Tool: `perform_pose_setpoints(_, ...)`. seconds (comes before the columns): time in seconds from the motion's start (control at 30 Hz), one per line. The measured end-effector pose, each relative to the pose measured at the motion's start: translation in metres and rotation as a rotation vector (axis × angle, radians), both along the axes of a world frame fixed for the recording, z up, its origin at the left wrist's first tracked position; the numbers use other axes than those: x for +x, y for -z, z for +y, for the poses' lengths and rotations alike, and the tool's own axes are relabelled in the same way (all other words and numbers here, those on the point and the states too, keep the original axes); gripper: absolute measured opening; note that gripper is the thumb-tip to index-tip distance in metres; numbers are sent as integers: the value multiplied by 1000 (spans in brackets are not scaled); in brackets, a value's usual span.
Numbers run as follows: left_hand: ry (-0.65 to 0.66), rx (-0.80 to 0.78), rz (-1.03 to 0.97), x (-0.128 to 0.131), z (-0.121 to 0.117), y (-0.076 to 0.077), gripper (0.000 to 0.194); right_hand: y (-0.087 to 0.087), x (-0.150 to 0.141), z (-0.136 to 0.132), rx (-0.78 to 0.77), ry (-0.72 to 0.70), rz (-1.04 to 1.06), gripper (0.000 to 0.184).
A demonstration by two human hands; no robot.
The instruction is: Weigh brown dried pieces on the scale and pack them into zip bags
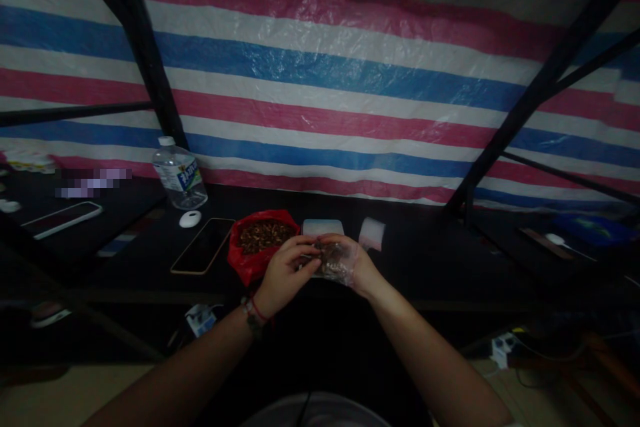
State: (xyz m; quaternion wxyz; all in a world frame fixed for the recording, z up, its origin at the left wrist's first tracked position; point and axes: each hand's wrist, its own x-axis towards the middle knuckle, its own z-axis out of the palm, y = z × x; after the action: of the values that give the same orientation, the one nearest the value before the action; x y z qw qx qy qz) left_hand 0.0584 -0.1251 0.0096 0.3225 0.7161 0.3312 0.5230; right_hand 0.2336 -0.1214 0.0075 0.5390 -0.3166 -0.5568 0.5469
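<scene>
A small clear plastic bag [341, 268] with small pieces inside is held low over the black table. My right hand [364, 272] grips it from the right side, fingers curled behind its upper edge. My left hand [290, 275] reaches to the bag's left end, with thumb and fingers closed around something too dark and small to make out. Just left of that hand sits an open red plastic bag [246, 271], filled with many small brown and golden pieces [265, 235]. Behind both hands lies a pale, flat rectangular object [323, 225], partly hidden by the fingers.
A whitish packet [373, 235] lies right of my hands. To the left are a dark phone [204, 247], a white oval case [190, 219] and a clear plastic bottle [181, 177]. Black metal frame posts [150, 60] and a striped plastic sheet [320, 87] stand behind the table.
</scene>
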Motion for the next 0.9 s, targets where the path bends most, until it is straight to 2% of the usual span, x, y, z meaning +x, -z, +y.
perform_pose_setpoints(0.1, 14, -69, -43, 3, 1, 4, 16, -4, -5, -4, -78, -37, 82, 35)
perform_pose_setpoints(0.2, -22, -37, -3, 2, 3, 7, 13, -5, -9, -7, -154, -30, 140, 38)
perform_pose_setpoints(0.43, -64, 12, 113, 3, 2, 6, 9, -1, -11, -6, -166, 32, 156, 28)
perform_pose_setpoints(0.63, -44, -23, 145, 6, 2, 7, 11, 0, -9, -4, -206, -6, 142, 27)
perform_pose_setpoints(0.8, -36, -22, 61, 5, 4, 8, 11, 0, -7, -3, -239, -77, 177, 29)
perform_pose_setpoints(0.9, -56, -96, -74, 5, 6, 9, 13, 0, -4, -1, -225, -66, 195, 27)
